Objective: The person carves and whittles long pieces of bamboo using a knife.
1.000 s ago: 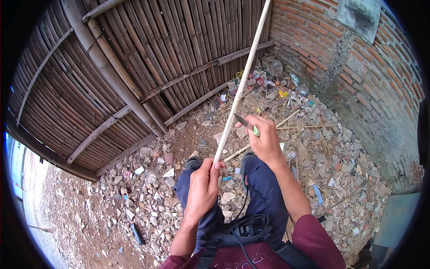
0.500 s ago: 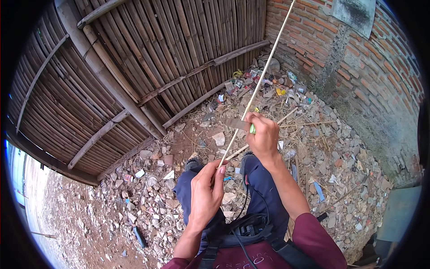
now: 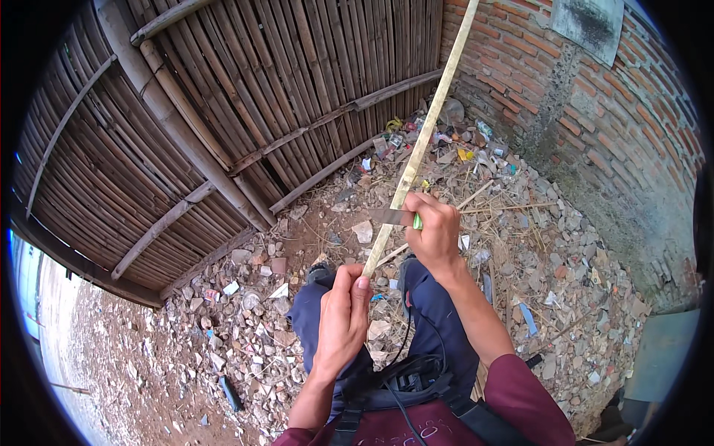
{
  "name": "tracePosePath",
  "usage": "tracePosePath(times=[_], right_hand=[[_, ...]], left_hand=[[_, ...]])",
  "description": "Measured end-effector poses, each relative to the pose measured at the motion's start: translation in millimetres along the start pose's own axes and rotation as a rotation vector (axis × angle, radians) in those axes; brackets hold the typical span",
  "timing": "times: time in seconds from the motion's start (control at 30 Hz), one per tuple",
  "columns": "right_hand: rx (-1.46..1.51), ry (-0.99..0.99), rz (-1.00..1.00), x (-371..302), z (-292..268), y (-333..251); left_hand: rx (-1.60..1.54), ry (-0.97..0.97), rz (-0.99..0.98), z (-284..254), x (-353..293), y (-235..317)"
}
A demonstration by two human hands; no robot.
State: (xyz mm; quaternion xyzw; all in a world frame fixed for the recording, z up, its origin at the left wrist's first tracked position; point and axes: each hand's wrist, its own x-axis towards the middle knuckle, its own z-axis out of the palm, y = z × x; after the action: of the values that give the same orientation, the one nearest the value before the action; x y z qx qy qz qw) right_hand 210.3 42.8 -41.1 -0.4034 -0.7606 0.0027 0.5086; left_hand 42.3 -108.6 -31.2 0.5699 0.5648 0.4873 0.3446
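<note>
A long, pale bamboo strip [image 3: 426, 141] slants from my left hand up past the top edge, its broad face showing. My left hand [image 3: 342, 316] pinches the strip's near end between thumb and fingers, above my knees. My right hand [image 3: 435, 232] is closed round the bright green handle of a knife [image 3: 392, 216]. The blade points left and lies across the strip, a short way beyond my left hand. My right fingers also come up against the strip's right side; most of the handle is hidden in my grip.
Rubble and litter [image 3: 253, 334] cover the ground. A bamboo slat wall [image 3: 297, 74] rises ahead and left, a brick wall [image 3: 513, 67] on the right. Other thin bamboo pieces [image 3: 513, 206] lie beyond my right hand. A black cable [image 3: 405, 334] hangs at my lap.
The strip has turned about its length, from a narrow edge to its broad face. My right hand and the knife have shifted slightly toward me along it.
</note>
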Motion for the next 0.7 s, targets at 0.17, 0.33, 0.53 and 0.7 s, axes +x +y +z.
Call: tracePosePath(times=[0.17, 0.33, 0.53, 0.7], right_hand=[[0.076, -0.025, -0.026, -9.9, 2.7, -10.3], [0.114, -0.055, -0.027, -22.7, 10.1, -18.9], [0.128, -0.124, -0.012, -25.0, 15.0, -17.0], [0.130, -0.102, 0.003, -25.1, 19.4, -18.9]], left_hand=[[-0.247, -0.069, -0.101, 3.8, 1.2, 0.2], [-0.312, -0.093, -0.104, 5.3, 5.5, 0.1], [0.061, -0.012, 0.032, 9.2, 6.5, 7.7], [0.278, 0.037, 0.058, 19.3, 2.6, 11.6]])
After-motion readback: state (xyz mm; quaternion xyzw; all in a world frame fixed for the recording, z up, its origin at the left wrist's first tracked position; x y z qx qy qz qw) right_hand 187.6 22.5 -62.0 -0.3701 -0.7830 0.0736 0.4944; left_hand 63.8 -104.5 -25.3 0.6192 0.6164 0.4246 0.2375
